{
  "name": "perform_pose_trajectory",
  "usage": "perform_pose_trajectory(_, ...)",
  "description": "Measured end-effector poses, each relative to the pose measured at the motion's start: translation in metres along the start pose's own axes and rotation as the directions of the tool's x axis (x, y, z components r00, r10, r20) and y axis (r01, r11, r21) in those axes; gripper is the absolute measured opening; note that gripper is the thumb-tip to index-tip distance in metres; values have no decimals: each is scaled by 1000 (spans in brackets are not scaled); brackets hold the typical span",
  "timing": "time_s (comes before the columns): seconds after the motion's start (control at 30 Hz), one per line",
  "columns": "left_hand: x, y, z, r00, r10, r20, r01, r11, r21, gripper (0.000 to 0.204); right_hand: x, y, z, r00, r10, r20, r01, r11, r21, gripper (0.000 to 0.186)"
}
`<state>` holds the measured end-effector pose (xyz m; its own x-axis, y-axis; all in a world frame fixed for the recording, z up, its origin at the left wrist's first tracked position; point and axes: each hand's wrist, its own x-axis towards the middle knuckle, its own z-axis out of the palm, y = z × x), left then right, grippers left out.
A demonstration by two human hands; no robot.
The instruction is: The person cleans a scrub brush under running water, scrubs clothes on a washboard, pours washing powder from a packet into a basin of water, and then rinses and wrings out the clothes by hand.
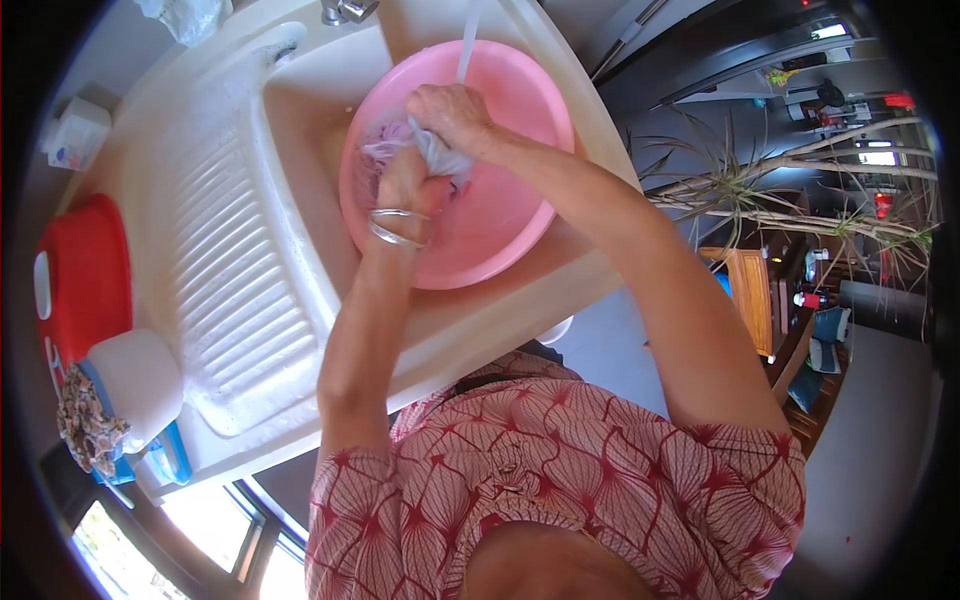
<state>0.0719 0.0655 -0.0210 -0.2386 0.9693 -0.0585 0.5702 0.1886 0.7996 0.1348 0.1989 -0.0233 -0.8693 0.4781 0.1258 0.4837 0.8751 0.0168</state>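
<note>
A round pink basin stands in the sink under a running stream of water. Over the basin, my right hand is closed in a fist on a wet, whitish cloth. My left hand, with two silver bangles at its wrist, is lower in the basin and grips the same cloth from below; some of its fingers are hidden by the cloth. Beside it, lavender-white fabric lies bunched against the basin's left wall. Pinkish water shows in the basin's bottom.
Left of the basin is a wet ribbed washboard slope with suds. A red tub, a white container and a patterned cloth sit along the left edge. The tap is at the back; a spiky plant stands to the right.
</note>
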Motion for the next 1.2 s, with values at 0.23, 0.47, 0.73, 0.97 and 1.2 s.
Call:
perform_pose_trajectory(0.23,9,-85,16,954,-47,-296,17,994,-105,24,-15,-101,-3,976,-158,-146,192,948,255,16)
perform_pose_trajectory(0.47,10,-29,-11,970,-76,231,239,129,-962,32,16,30,47,899,406,164,-387,562,731,25)
perform_pose_trajectory(0.73,8,-32,-14,804,-485,345,305,-162,-938,31,15,36,-39,753,335,567,-398,-454,797,22)
perform_pose_trajectory(0.97,19,-34,9,847,-400,351,317,-151,-936,29,8,30,-55,743,528,411,-192,-420,887,19)
perform_pose_trajectory(1.2,30,-15,-4,920,-311,237,147,-287,-946,43,-46,-57,-53,968,212,-132,42,381,924,15)
